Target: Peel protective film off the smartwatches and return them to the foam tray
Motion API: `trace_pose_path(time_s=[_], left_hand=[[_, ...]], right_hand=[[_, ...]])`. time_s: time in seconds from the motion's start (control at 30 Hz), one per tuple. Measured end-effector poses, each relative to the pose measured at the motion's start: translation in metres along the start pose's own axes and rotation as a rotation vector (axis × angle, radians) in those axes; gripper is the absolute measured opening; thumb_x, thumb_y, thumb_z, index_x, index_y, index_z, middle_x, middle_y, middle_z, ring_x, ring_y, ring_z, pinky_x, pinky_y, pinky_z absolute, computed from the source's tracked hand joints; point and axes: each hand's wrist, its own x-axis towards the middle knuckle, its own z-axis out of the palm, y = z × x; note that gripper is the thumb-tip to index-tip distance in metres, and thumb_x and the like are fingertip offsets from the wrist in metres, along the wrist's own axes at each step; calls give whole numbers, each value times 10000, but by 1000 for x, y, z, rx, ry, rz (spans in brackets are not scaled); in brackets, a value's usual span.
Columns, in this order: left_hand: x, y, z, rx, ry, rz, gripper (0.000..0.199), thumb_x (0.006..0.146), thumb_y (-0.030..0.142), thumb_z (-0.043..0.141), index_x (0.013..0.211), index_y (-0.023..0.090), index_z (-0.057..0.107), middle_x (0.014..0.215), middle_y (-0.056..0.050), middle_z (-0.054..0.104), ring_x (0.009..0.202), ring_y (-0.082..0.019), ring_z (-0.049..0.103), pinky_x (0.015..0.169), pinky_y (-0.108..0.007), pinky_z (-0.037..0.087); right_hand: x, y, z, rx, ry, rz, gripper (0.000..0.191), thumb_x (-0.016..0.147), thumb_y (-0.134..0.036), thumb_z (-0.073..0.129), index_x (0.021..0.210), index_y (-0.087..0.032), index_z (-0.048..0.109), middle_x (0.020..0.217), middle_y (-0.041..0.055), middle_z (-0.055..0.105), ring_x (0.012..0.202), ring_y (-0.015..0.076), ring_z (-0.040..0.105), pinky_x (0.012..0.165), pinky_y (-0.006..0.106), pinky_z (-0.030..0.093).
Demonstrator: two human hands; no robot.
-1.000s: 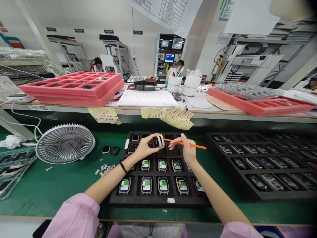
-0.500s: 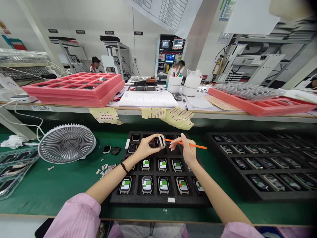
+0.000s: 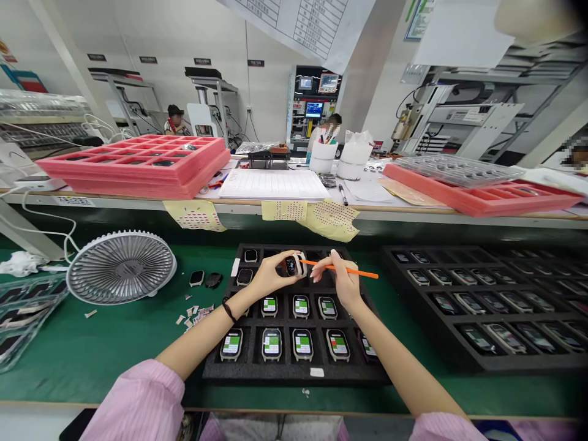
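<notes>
My left hand [image 3: 272,274] holds a small smartwatch [image 3: 292,265] upright between thumb and fingers, over the upper part of a black foam tray [image 3: 294,372]. In my right hand [image 3: 344,283] is a thin orange stick [image 3: 362,272], gripped like a pen, its left tip touching or very near the watch's side. Beneath both hands, the tray's compartments hold several watches, among them one with a lit green and white screen [image 3: 303,344]. Two more compartments at the upper left hold dark-screened watches.
A grey fan [image 3: 122,267] stands on the green table at left, beside a loose watch [image 3: 197,278] and small paper bits [image 3: 195,315]. Another black tray of watches [image 3: 413,318] lies at right. Pink trays [image 3: 138,177] rest on the shelf above. People sit in the background.
The orange stick and my right hand have shifted slightly left relative to the watch. The whole view has moved a little, and part of a person's head now shows at the far right.
</notes>
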Motion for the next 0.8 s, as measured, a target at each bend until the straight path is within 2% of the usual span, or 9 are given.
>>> trace_pose_path(time_s=[0.27, 0.5, 0.63, 0.73, 0.8], left_hand=[[0, 2, 0, 8, 1, 1, 493, 705, 225, 710, 1179, 149, 598, 1166, -113, 673, 1018, -246, 653, 830, -336, 538], [0, 2, 0, 9, 6, -20, 491, 704, 225, 715, 1176, 151, 598, 1127, -108, 684, 922, -225, 667, 784, -333, 538], [2, 5, 0, 41, 11, 4, 466, 706, 244, 726, 1151, 168, 609, 1097, -104, 666, 921, -218, 639, 714, -307, 527], [3, 6, 0, 82, 31, 34, 427, 687, 245, 741, 1095, 184, 631, 1069, -101, 622, 965, -226, 602, 672, -288, 515], [2, 5, 0, 112, 42, 47, 423, 684, 236, 742, 1089, 185, 631, 1059, -98, 599, 976, -226, 589, 701, -304, 519]], right_hand=[[-1, -1, 2, 3, 13, 0, 511, 913, -501, 449, 623, -180, 721, 525, 41, 657, 446, 141, 593, 477, 283, 493], [0, 1, 3, 35, -14, 29, 523, 914, -508, 437, 604, -171, 691, 498, 39, 629, 426, 138, 568, 441, 274, 465], [3, 1, -3, 16, 79, 25, 529, 921, -509, 410, 583, -179, 647, 530, 39, 635, 443, 137, 572, 479, 283, 485], [6, 6, -4, -19, 131, 78, 402, 877, -508, 500, 650, -192, 600, 670, 39, 671, 576, 159, 630, 577, 302, 530], [7, 13, -1, -35, 77, 145, 301, 783, -479, 646, 702, -205, 552, 803, 39, 680, 731, 186, 658, 660, 320, 544]])
